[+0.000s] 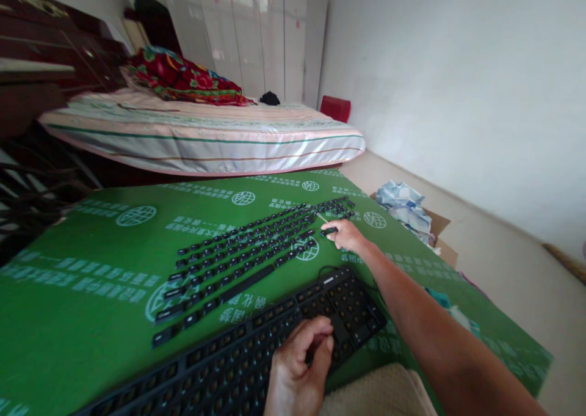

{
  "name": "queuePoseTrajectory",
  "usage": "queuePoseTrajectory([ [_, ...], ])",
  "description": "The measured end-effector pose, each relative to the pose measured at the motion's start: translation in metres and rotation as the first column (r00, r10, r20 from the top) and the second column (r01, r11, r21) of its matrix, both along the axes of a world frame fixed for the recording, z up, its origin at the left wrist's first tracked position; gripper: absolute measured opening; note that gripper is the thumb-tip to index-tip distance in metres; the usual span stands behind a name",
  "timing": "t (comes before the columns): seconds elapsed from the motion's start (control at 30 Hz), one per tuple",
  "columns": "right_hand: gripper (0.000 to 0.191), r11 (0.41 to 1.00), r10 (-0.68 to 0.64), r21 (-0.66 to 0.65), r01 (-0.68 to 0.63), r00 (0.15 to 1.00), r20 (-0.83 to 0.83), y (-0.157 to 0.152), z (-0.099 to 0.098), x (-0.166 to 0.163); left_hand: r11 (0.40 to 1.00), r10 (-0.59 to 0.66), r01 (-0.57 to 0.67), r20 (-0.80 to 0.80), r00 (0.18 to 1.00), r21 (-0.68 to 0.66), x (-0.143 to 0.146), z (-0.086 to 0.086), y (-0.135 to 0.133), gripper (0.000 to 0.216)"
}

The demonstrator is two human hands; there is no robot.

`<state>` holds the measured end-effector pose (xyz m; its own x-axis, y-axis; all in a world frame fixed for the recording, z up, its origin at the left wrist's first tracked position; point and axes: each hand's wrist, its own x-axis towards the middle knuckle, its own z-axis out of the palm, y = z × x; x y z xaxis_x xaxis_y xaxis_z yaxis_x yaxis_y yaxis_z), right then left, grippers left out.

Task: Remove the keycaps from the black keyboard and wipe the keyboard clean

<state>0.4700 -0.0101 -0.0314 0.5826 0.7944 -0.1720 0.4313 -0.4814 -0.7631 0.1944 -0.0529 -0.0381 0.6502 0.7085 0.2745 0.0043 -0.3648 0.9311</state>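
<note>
A black keyboard with its keycaps off lies at a slant in front of me, bare switches showing. Above its right half, my left hand is curled, thumb and forefinger tips together; whatever is between them is hidden. Reaching farther out, my right hand grips a thin, light-coloured metal tool whose tip points toward the loose keycaps. Its fingers are beside the small right-hand group of black keycaps. Long rows of loose keycaps are laid out in keyboard order beyond the keyboard.
Everything lies on a green printed sheet. A bed with a red floral blanket stands beyond. To the right, crumpled cloth sits over cardboard on the floor. A beige cloth is near my lap.
</note>
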Motion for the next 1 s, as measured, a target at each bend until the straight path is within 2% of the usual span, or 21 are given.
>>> queuePoseTrajectory([
  [0.2,0.036,0.981,-0.121,0.155,0.12,0.993,-0.004,-0.008,0.005,-0.003,0.999,0.016,-0.016,-0.016,1.0,-0.028,0.0,0.003,-0.001,0.015],
  [0.37,0.067,0.911,-0.217,0.359,0.201,0.976,0.004,-0.027,0.034,-0.003,0.997,0.019,-0.019,0.0,1.0,-0.068,0.002,0.0,-0.001,0.015],
  [0.47,0.077,0.851,-0.266,0.478,0.22,0.963,0.031,-0.044,0.052,-0.007,0.997,0.026,-0.025,0.01,1.0,-0.076,0.003,0.001,-0.001,0.015],
  [0.57,0.079,0.845,-0.34,0.472,0.249,0.933,0.116,-0.063,0.062,-0.017,0.997,0.03,-0.029,0.018,0.999,-0.071,0.004,0.002,-0.002,0.015],
  [0.7,0.073,0.873,-0.358,0.419,0.248,0.911,0.206,-0.09,0.06,-0.041,0.997,0.031,-0.028,0.038,0.999,-0.07,0.005,0.002,-0.001,0.014],
  [0.9,0.05,0.886,-0.302,0.366,0.284,0.953,-0.01,-0.128,0.044,-0.078,0.996,0.034,-0.028,0.073,0.997,-0.087,0.006,0.002,-0.002,0.014],
  [1.0,0.041,0.879,-0.274,0.381,0.285,0.958,-0.086,-0.145,0.04,-0.094,0.994,0.04,-0.03,0.091,0.995,-0.109,0.007,0.002,-0.002,0.016],
])
